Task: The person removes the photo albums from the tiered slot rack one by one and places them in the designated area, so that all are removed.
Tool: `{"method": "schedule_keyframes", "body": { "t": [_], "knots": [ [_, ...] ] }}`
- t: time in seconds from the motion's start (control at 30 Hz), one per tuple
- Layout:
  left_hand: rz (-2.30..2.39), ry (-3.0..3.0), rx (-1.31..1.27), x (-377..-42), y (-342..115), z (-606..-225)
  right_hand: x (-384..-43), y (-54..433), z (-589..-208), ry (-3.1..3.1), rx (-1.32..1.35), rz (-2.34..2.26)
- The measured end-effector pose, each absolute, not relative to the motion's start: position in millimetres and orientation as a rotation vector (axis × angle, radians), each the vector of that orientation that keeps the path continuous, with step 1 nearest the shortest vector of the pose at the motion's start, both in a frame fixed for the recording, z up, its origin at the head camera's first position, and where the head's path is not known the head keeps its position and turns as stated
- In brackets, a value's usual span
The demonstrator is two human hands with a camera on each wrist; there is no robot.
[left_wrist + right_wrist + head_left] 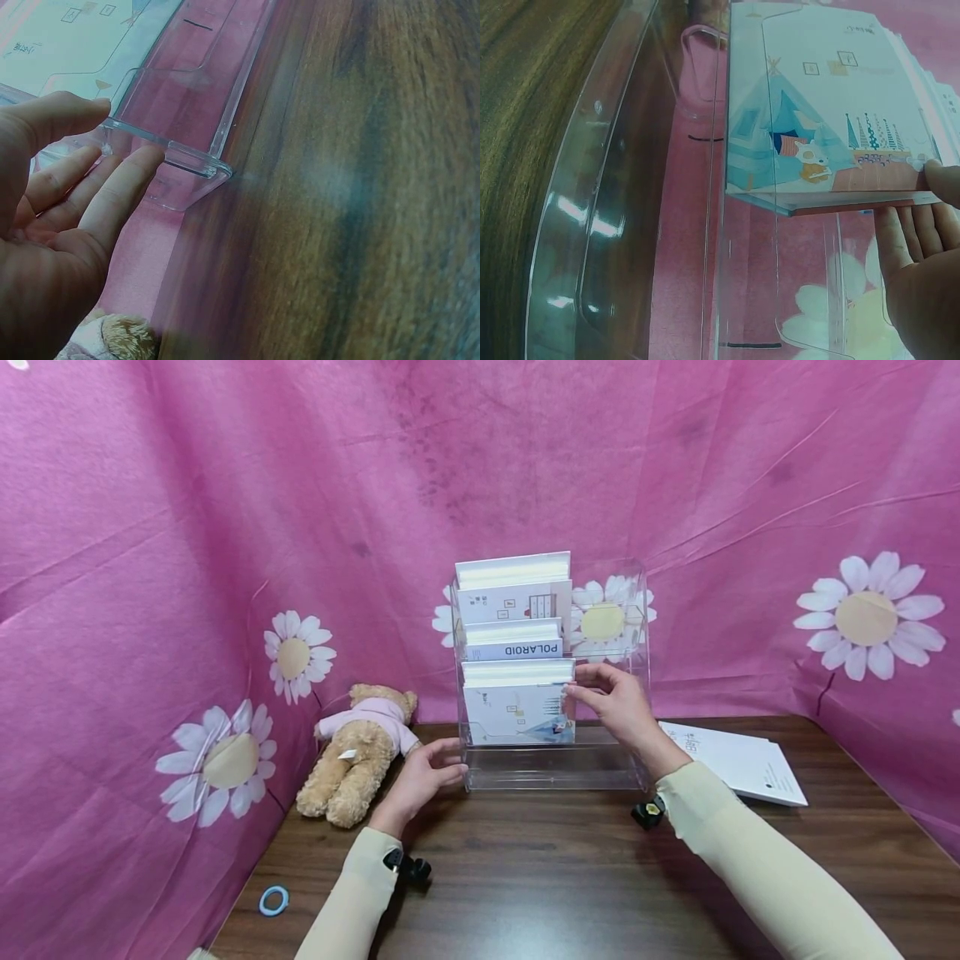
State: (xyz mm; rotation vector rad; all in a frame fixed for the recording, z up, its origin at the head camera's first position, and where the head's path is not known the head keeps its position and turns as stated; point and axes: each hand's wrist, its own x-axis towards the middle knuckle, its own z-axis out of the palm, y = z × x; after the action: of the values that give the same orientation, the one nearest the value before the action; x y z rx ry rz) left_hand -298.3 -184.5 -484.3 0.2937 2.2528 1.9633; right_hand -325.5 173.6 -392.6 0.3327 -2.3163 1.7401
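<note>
A clear acrylic rack (555, 777) stands on the table, with white photo albums in its tiers. My right hand (615, 702) pinches the right edge of the front album (510, 714), thumb on the cover and fingers behind it. In the right wrist view this album (817, 112) shows a blue tent and a small animal on its cover. Behind it are a middle album (513, 647) marked POLAROID and a taller back album (513, 597). My left hand (427, 777) touches the rack's left side with thumb and fingertips, its fingers nearly straight.
A teddy bear (360, 752) in a pink top lies at the left, close to my left hand. More white albums (738, 764) lie stacked at the right, beyond my right wrist. A blue ring (273, 901) sits near the table's left edge. Pink flowered cloth (360, 527) hangs behind.
</note>
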Motion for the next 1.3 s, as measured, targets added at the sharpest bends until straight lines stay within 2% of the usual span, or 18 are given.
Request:
{"method": "schedule_keyframes", "body": {
  "t": [1.3],
  "knots": [
    [1.971, 2.253, 0.273, -299, -185, -487, -319, 176, -383, -2.26, 0.374, 1.759]
  ]
}}
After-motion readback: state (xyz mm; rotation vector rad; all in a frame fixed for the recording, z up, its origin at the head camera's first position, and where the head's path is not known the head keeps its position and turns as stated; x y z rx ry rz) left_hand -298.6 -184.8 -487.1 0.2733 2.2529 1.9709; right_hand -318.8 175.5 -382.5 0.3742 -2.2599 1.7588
